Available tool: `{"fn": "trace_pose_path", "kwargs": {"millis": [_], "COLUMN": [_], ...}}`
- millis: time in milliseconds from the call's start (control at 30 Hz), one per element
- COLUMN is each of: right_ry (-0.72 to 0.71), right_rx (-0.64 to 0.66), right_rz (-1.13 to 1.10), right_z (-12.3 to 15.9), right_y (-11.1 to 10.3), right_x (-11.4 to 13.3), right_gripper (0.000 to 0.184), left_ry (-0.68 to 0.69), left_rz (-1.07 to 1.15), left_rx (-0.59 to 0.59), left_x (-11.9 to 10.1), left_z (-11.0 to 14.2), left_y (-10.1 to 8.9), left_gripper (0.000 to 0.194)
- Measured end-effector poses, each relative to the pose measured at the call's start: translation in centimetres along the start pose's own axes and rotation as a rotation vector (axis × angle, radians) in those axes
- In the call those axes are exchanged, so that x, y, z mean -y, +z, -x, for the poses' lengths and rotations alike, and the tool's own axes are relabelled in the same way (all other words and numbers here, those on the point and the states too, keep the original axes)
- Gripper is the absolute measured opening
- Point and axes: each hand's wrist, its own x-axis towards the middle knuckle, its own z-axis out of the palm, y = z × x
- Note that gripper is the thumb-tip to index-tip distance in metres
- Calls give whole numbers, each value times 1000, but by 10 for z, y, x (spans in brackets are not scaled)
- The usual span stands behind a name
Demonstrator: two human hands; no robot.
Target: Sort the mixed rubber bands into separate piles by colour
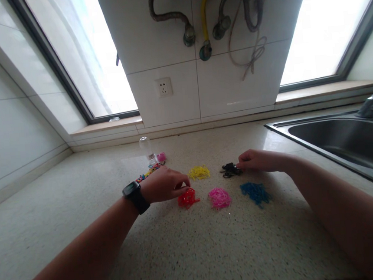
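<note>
I note a speckled counter (196,252), a steel sink (333,138) inset at right, and a white tiled wall (235,96) bearing a socket (164,87) and pipe valves (189,35). Two dark-framed windows (84,57) admit bright light.

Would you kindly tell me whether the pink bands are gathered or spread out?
Gathered: the pink bands lie in one heap, clearly apart from the blue bands.

Speckled countertop (196,248) with five single-colour heaps (220,198) and clear bottle (146,148)
</note>
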Motion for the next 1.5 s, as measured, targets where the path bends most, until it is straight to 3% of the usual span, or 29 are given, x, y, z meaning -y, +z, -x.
{"fn": "trace_pose_path", "kwargs": {"millis": [233,400,533,700,800,1033,1300,1500], "right_ry": [-13,-26,-22,-22,-20,-11,-136,-279], "right_rx": [-4,-8,-2,-9,-5,-89,-228,-244], "right_rz": [-5,2,18,26,24,14,-25,-89], "right_z": [-2,-3,-1,0,0,3,0,-9], "right_y": [1,1,1,1,2,1,8,24], "right_x": [-4,-7,-3,2,3,11,29,53], "right_gripper": [53,54,56,55,56,57,51,37], "left_ry": [45,109,198,324,379,457,471,479], "left_rz": [-82,-90,14,103,187,284,224,271], "left_rx": [8,-85,-138,-46,-40,-88,-113,-118], "left_x": [-8,-23,-49,-95,-111,-112,-113,-111], "left_z": [-1,-5,-10,-13,-13,-13,-13,-13], "left_y": [1,2,6,18,30,59,62,65], "left_gripper": [15,14,14,16,22,25,25,25]}}
